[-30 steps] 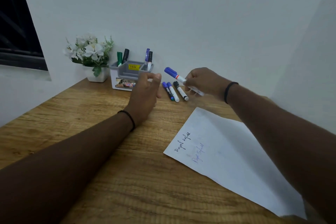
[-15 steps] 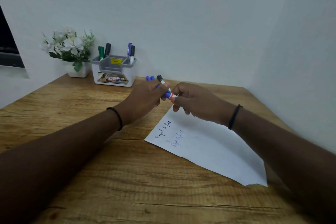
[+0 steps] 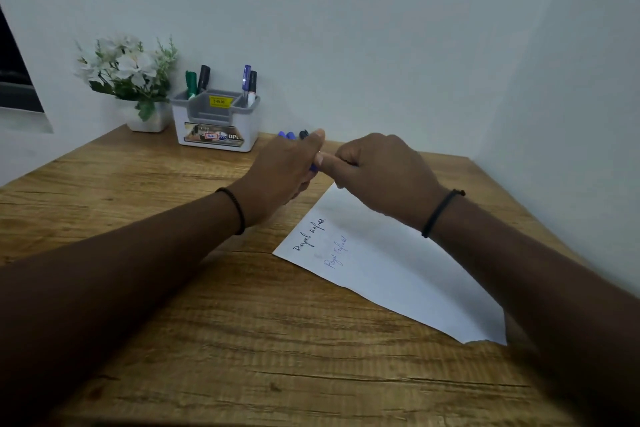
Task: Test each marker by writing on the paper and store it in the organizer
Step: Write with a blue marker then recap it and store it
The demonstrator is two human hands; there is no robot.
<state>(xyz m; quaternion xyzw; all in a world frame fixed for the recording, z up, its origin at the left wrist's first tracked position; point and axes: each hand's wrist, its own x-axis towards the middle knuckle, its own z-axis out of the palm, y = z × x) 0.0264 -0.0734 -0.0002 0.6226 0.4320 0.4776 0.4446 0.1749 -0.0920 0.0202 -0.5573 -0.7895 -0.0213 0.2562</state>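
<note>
Wood-grain table point(image 3: 207, 340) in a corner of two plain white walls point(image 3: 381, 28). Dark window point(image 3: 14, 80) at left edge. Potted white flowers point(image 3: 128, 73) against wall. Dim light.

A white plastic organizer point(image 3: 216, 125) stands at the bench's point(image 3: 242, 340) far edge against the wall, markers upright in its left and right compartments. A white potted flower plant point(image 3: 131, 80) sits just left of it, in the far left corner. A white paper sheet point(image 3: 388, 267) lies toward the right edge.

A small white square pot of white artificial flowers with green leaves point(image 3: 130, 78) stands at the upper left of the frame on the brown wood-grain table point(image 3: 207, 340). Behind it rises a plain pale wall point(image 3: 381, 28). A dark window point(image 3: 14, 80) shows at the left edge.
</note>
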